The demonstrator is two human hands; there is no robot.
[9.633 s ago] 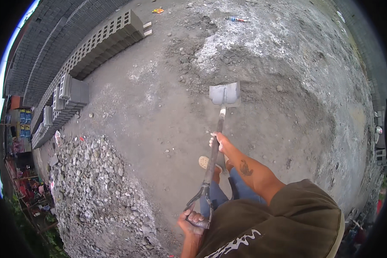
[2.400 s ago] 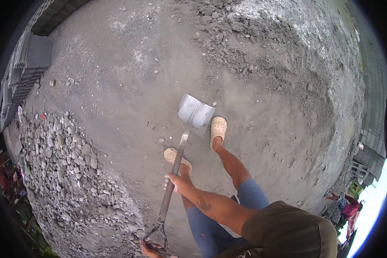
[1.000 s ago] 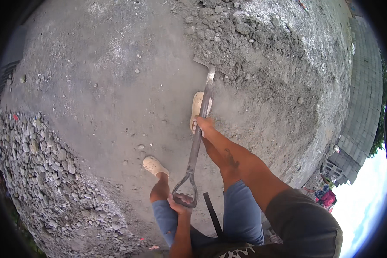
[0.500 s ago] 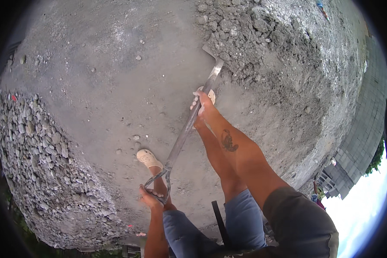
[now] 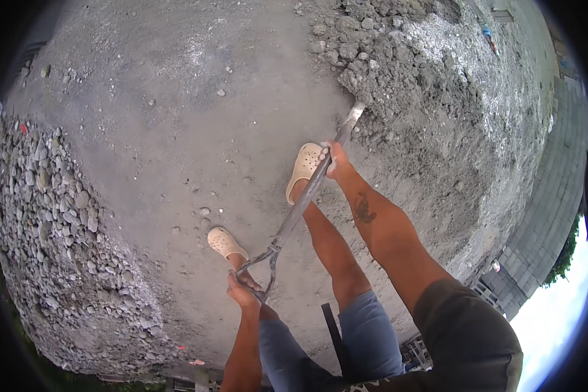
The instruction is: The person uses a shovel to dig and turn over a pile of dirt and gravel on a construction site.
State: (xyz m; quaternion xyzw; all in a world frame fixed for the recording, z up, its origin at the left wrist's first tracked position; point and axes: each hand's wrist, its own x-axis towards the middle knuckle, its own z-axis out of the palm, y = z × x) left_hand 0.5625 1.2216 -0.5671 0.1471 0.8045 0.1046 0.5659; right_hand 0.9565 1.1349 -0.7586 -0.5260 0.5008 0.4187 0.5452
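A long-shafted shovel (image 5: 300, 208) slants across the view, its grip end low and its head at the edge of a grey mound (image 5: 398, 98) of damp, lumpy mortar or gravel mix. My left hand (image 5: 243, 288) is closed round the cross bar of its D-shaped handle. Farther up, my right hand (image 5: 335, 159) wraps the shaft just below the metal socket. The blade is mostly hidden in and under the grey lumps.
My feet, in tan clogs (image 5: 303, 163), stand on dusty ground beside the shaft. A heap of rounded stones (image 5: 59, 215) lies at the left. Along the right runs a grey block wall (image 5: 549, 189). A small blue object (image 5: 487, 31) lies beyond the mound.
The shovel has moved to the right with both hands, and its blade has gone into the mound's edge. My right foot shows more fully beside the shaft.
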